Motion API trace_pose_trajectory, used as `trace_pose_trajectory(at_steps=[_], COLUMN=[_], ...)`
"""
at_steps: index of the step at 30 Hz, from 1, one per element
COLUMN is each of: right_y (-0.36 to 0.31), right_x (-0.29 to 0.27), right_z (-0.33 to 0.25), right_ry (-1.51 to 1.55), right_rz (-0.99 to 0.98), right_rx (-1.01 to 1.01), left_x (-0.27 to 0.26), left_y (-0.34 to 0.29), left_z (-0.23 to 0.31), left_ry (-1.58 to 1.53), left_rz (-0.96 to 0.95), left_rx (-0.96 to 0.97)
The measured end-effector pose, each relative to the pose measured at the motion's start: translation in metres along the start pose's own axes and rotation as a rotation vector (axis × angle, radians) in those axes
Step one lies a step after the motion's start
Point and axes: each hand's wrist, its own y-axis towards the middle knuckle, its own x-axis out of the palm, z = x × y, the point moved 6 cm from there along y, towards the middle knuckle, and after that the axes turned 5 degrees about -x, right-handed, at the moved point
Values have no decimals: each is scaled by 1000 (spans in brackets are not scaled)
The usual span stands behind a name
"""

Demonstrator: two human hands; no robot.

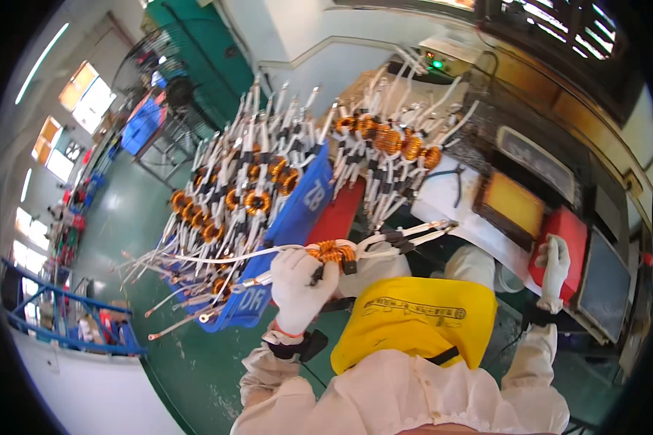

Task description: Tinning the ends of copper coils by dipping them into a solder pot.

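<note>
My left hand [301, 286], in a white glove, is closed on a copper-wound toroidal coil [335, 252]. Long white leads with bare ends stretch from the coil to both sides. On the right, my gloved right hand [553, 268] lies against a red box [572, 250]. Its fingers are bent and close together; whatever may be in them is hidden. Just beyond my left hand stands a blue bin [297, 206], heaped with similar coils [257, 201] whose white leads stick out in all directions.
More coils [388, 140] are piled on the bench beyond the bin. Dark-handled pliers [457, 185] lie on white paper [435, 199]. A yellow block in a dark frame [514, 206] and a grey panel [604, 286] flank the red box. A fan [170, 80] stands far left.
</note>
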Motion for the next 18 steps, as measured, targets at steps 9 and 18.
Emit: trace_pose_trajectory(at_steps=[9, 18], right_y=[-4, -11], right_x=[60, 70], right_z=[-24, -7], right_ry=[51, 56], right_rz=[-112, -185], right_rx=[-47, -8], left_x=[-43, -67], left_y=[-41, -52], left_z=[-13, -11], left_ry=[19, -29], left_rz=[117, 121], left_rx=[-226, -284])
